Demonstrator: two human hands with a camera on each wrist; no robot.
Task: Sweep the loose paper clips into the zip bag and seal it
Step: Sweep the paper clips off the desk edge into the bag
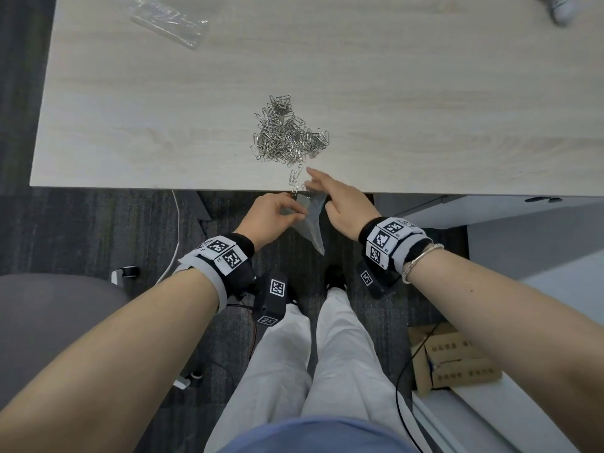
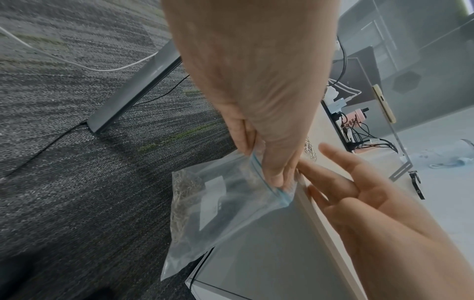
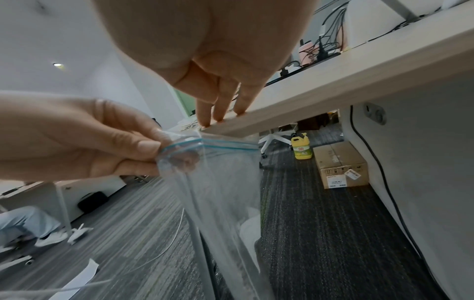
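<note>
A heap of silver paper clips (image 1: 290, 132) lies on the pale wooden table (image 1: 425, 109), with a few stray clips (image 1: 295, 179) trailing to the front edge. Just below that edge hangs a clear zip bag (image 1: 310, 227) with a blue zip strip (image 3: 218, 145). My left hand (image 1: 294, 207) pinches the bag's mouth between thumb and fingers (image 3: 143, 148). My right hand (image 1: 313, 183) is beside it with straight fingers (image 3: 220, 109) resting on the table edge, holding nothing. The left wrist view shows the bag (image 2: 218, 203) against the table's side.
A second clear plastic bag (image 1: 170, 21) lies at the table's far left. A grey chair (image 1: 49, 322) stands to my left, and a cardboard box (image 1: 454, 364) sits on the floor to my right. Under the desk are a yellow bottle (image 3: 302, 150) and another box (image 3: 338, 164).
</note>
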